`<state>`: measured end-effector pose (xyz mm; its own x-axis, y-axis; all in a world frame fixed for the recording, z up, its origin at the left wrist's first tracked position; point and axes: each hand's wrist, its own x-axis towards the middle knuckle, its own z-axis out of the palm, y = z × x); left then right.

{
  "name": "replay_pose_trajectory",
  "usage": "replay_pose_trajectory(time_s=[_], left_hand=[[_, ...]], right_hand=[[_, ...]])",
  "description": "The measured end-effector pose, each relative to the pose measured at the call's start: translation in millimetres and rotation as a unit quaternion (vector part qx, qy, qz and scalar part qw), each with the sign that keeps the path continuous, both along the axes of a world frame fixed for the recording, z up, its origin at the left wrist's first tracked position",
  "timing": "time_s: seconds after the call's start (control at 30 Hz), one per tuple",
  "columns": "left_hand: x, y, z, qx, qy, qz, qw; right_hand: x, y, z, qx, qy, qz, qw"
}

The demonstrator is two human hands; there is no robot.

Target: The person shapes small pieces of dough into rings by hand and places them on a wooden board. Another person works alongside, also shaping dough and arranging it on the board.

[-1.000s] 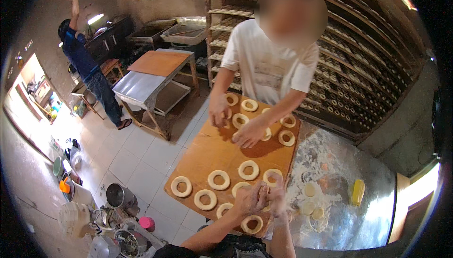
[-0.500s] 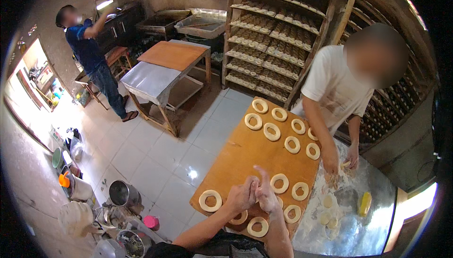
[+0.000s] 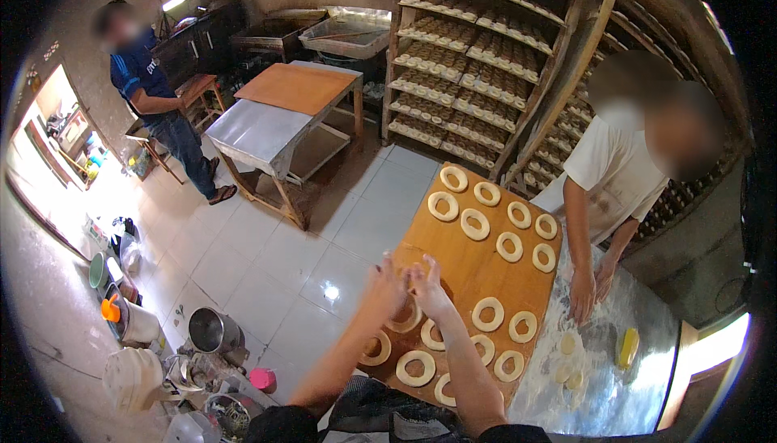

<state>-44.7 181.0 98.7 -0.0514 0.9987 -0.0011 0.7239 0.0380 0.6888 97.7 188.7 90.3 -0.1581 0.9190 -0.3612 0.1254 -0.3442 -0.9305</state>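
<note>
My left hand [image 3: 387, 289] and my right hand [image 3: 426, 287] are raised close together over the near left part of the wooden board [image 3: 433, 261]. Both have curled fingers meeting at the tips; whatever is between them is too small or hidden to make out. Below and around them lie several pale dough rings [image 3: 415, 368], some partly covered by my hands and arms. More rings [image 3: 474, 223] are laid out at the board's far end.
A co-worker [image 3: 603, 169] bends over a floury metal table [image 3: 603, 378] at right, near dough discs and a yellow block [image 3: 627, 348]. Another person [image 3: 150, 91] stands by a second table [image 3: 259, 143]. Loaded racks [image 3: 461, 62] stand behind; pots and buckets [image 3: 212, 331] crowd the lower left.
My hands have shifted up and left, their fingers less tightly clasped. The co-worker has moved from the board's far end to the metal table. The other person has lowered the raised arm.
</note>
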Motion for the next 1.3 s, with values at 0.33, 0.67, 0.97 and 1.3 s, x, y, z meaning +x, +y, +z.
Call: replay_pose_trajectory(time_s=[0.33, 0.67, 0.97, 1.3], left_hand=[[-30.1, -20.1, -17.4, -0.084, 0.214, -0.073, 0.97], [-22.0, -24.3, -13.8, -0.039, 0.034, -0.133, 0.99], [159.9, -69.0, 12.2, 0.018, -0.11, -0.25, 0.962], [396.0, -187.8, -18.3, -0.188, -0.069, -0.463, 0.863]], right_hand=[[-16.5, -4.2, 11.7, 0.074, -0.476, 0.163, 0.861], [84.8, -71.8, 4.2, 0.181, -0.284, -0.012, 0.941], [362.8, -275.4, -24.8, -0.025, -0.547, -0.409, 0.73], [453.9, -310.8, -21.1, -0.026, -0.353, -0.196, 0.914]])
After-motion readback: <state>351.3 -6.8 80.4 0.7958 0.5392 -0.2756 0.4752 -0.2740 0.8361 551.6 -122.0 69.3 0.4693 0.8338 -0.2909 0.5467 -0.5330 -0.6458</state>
